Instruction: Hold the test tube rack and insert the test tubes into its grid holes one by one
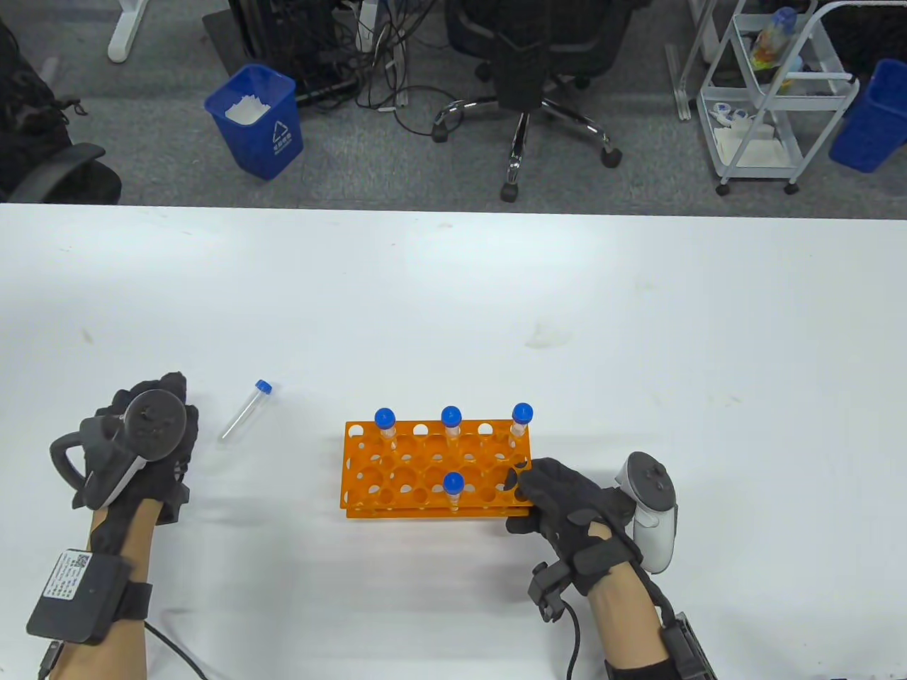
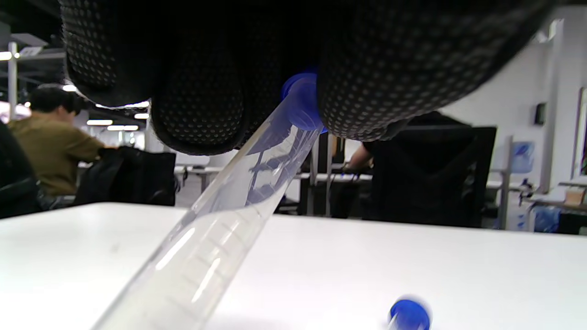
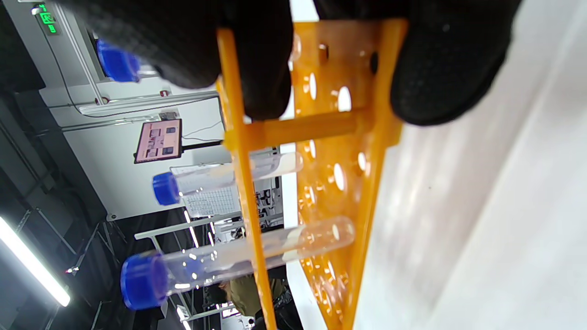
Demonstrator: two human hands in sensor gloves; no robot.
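Note:
An orange test tube rack (image 1: pixel 425 471) stands on the white table, with four blue-capped tubes upright in it: three in the far row (image 1: pixel 451 418) and one in the near row (image 1: pixel 453 485). My right hand (image 1: pixel 560 496) grips the rack's right end; in the right wrist view its fingers (image 3: pixel 257 68) clamp the orange end frame (image 3: pixel 312 126). My left hand (image 1: pixel 152 432) rests at the left, apart from the rack. In the left wrist view its fingers (image 2: pixel 197 110) hold a clear test tube (image 2: pixel 215 229) by its blue-capped end, slanting down. A loose tube (image 1: pixel 244 411) lies just right of that hand.
The loose tube's blue cap also shows low in the left wrist view (image 2: pixel 409 314). The table's far edge (image 1: pixel 453 209) runs across the view. Beyond it stand a blue bin (image 1: pixel 255 120), an office chair (image 1: pixel 528 85) and a white cart (image 1: pixel 772 92).

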